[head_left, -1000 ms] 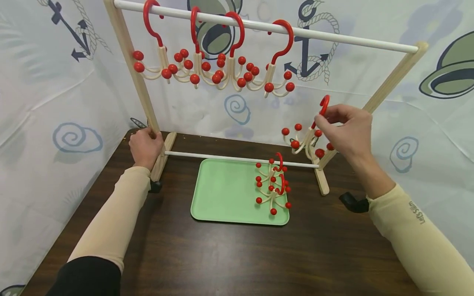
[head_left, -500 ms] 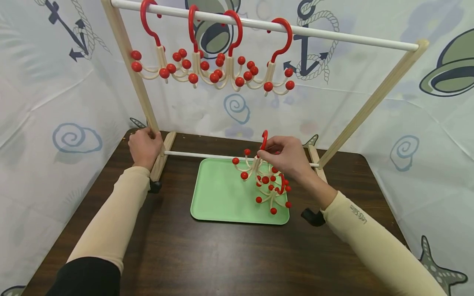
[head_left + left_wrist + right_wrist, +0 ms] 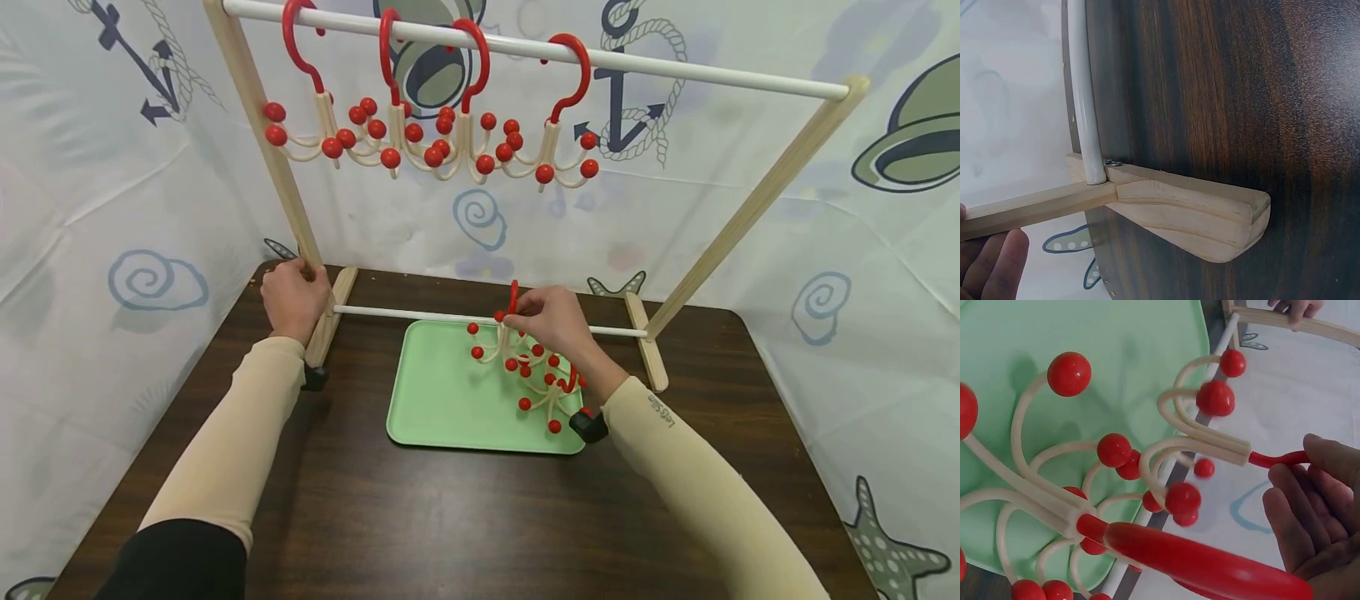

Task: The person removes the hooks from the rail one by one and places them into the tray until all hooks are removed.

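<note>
My right hand (image 3: pixel 553 321) pinches the red hook of a many-armed hanger (image 3: pixel 503 340) with cream arms and red ball tips. In the right wrist view this hanger (image 3: pixel 1219 445) is held over the green tray (image 3: pixel 442 400); whether it touches the tray I cannot tell. Another such hanger (image 3: pixel 554 400) lies at the tray's right side, and one more is partly hidden behind my right hand. My left hand (image 3: pixel 294 302) grips the left wooden post (image 3: pixel 281 179) of a rack near its foot. In the left wrist view, fingers (image 3: pixel 1007 265) curl under that post.
Several similar hangers (image 3: pixel 465 142) hang from the rack's white top bar (image 3: pixel 675 72), towards its left and middle. A lower white bar (image 3: pixel 405 314) runs just behind the tray. The right post (image 3: pixel 750 212) leans outward in view. All stands on a dark wooden table (image 3: pixel 450 525).
My right hand has carried the hanger from beside the right post leftward and down to over the tray, slowing lately. My left hand stays on the left post.
</note>
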The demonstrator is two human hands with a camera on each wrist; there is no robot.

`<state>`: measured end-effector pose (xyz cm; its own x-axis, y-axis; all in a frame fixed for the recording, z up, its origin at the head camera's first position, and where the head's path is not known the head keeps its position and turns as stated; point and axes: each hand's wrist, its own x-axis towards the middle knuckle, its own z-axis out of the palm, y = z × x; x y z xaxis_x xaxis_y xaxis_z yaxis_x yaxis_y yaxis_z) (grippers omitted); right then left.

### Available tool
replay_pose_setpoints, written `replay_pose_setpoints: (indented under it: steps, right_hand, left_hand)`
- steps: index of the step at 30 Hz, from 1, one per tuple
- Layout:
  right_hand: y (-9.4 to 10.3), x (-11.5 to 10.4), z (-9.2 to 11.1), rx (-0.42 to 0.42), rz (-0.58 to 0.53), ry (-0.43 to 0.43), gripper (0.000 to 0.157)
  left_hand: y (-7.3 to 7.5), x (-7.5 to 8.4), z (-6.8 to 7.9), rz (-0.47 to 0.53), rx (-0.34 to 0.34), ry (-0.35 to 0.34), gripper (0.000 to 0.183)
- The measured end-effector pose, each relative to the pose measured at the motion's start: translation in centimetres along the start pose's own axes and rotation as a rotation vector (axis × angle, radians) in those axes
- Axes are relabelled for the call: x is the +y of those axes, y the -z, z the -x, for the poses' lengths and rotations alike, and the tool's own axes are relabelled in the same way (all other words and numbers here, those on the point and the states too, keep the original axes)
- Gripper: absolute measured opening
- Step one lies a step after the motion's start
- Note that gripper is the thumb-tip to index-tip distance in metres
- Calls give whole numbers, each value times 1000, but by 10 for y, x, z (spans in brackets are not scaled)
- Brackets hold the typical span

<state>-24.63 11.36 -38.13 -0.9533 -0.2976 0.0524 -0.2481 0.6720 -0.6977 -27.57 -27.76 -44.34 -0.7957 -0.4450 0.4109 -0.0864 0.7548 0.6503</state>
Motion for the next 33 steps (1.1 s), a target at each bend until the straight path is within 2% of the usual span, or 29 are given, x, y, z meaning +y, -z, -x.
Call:
replay_pose_setpoints:
  steps: [8, 15, 21, 33]
  right_hand:
    - [-7, 0, -4, 20, -10, 5, 12]
    - [-14, 7, -7, 9, 94, 14, 12]
    - [-14, 10, -7, -26, 200, 11, 12]
    - [-14, 10, -5, -106, 247, -22, 11]
  left_hand:
    - [0, 0, 0, 5, 0, 5, 30]
    - [0, 2, 2, 6, 5, 10, 30]
    - [-1, 3, 1, 5, -2, 10, 30]
    - [1, 2, 1, 3, -15, 15, 30]
